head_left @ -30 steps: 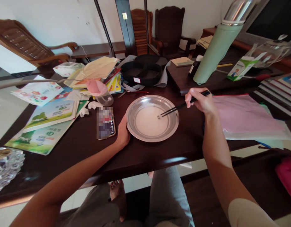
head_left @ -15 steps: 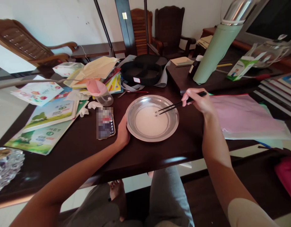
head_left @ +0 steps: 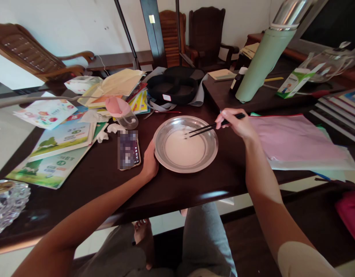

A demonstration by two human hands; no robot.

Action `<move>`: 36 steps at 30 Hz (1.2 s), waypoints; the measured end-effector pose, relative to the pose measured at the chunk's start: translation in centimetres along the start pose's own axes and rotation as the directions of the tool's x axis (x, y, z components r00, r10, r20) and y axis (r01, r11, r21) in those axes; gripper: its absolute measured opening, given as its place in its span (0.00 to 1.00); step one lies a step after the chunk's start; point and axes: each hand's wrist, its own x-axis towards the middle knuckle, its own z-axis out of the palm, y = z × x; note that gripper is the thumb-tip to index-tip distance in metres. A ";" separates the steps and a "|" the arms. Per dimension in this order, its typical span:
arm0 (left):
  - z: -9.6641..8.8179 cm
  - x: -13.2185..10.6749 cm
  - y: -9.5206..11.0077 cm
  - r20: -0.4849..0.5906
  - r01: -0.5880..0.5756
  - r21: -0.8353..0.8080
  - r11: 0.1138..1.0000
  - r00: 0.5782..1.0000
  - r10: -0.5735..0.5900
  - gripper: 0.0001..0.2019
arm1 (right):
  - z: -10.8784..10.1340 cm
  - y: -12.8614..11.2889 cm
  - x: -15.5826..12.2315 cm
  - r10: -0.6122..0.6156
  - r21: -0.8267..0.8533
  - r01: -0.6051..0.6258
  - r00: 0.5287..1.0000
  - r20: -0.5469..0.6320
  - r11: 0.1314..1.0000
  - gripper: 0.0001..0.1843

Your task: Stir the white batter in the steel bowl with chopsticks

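Observation:
A round steel bowl (head_left: pixel 210 150) sits on the dark wooden table, with a milky white liquid or batter (head_left: pixel 183 153) covering its bottom. My left hand (head_left: pixel 150 162) grips the bowl's left side, its fingertips partly hidden by the rim. In my right hand (head_left: pixel 234 121) is a pair of black chopsticks (head_left: pixel 202 129), held over the bowl's right rim. Their tips point left and down at the white contents, slightly apart from each other. A phone (head_left: pixel 130 150) with a lit, blurred screen lies left of my left hand.
Workbooks (head_left: pixel 60 148), crumpled tissues and a pink-lidded cup (head_left: pixel 124 112) crowd the left. Behind the bowl lies a black bag (head_left: pixel 173 87). A green thermos (head_left: pixel 265 63) stands on a raised surface at back right, above a pink folder (head_left: pixel 298 138). A glass dish (head_left: pixel 12 207) is far left.
My right hand has shifted slightly left, and the chopstick tips have moved left and a little up across the white contents. My left hand and the bowl stay put. The phone picture differs.

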 end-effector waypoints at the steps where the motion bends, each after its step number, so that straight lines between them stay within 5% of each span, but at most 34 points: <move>1: 0.0 0.0 0.1 -0.006 0.017 -0.017 1.000 1.000 -0.017 0.29 | -0.9 -0.2 -0.1 0.002 0.007 -0.002 1.000 -0.031 1.000 0.36; 5: 0.1 -0.1 0.3 0.007 0.040 -0.016 0.999 0.999 -0.040 0.31 | -2.3 -0.9 -0.5 0.027 0.051 -0.030 0.998 0.049 0.998 0.37; 9: 0.2 -0.1 0.5 0.011 0.047 -0.025 0.999 0.999 -0.047 0.31 | 0.6 -0.7 -0.4 0.059 0.048 -0.069 0.979 0.195 0.996 0.37; 13: 0.3 -0.2 0.8 -0.009 0.062 -0.053 0.997 0.998 -0.063 0.29 | 2.5 0.1 0.0 0.026 0.013 -0.028 0.984 0.177 1.000 0.37; 18: 0.2 -0.1 0.7 0.000 0.041 -0.041 0.998 0.999 -0.041 0.28 | -0.8 -0.3 -0.2 0.008 0.058 -0.007 1.000 -0.017 0.998 0.34; 21: 0.1 -0.1 0.4 -0.007 0.043 -0.029 0.999 0.999 -0.043 0.29 | -2.0 -0.7 -0.4 0.032 0.116 -0.038 0.998 0.049 0.993 0.33; 27: 0.1 -0.1 0.3 -0.001 0.034 -0.013 0.999 0.999 -0.034 0.31 | 1.8 -0.4 -0.3 0.036 0.039 -0.046 0.974 0.224 0.998 0.37; 30: 0.2 -0.1 0.5 0.007 0.032 -0.034 0.999 0.999 -0.032 0.29 | 2.3 -0.1 0.0 0.035 -0.009 -0.034 0.989 0.145 0.999 0.37; 34: 0.3 -0.1 0.6 -0.008 0.047 -0.041 0.998 0.999 -0.047 0.28 | -0.8 0.0 0.1 0.025 0.012 -0.025 0.998 -0.049 1.000 0.36; 36: 0.3 -0.1 0.5 -0.018 0.066 -0.068 0.995 0.998 -0.067 0.28 | -2.2 -0.1 0.0 0.029 0.043 -0.027 0.999 -0.039 0.999 0.34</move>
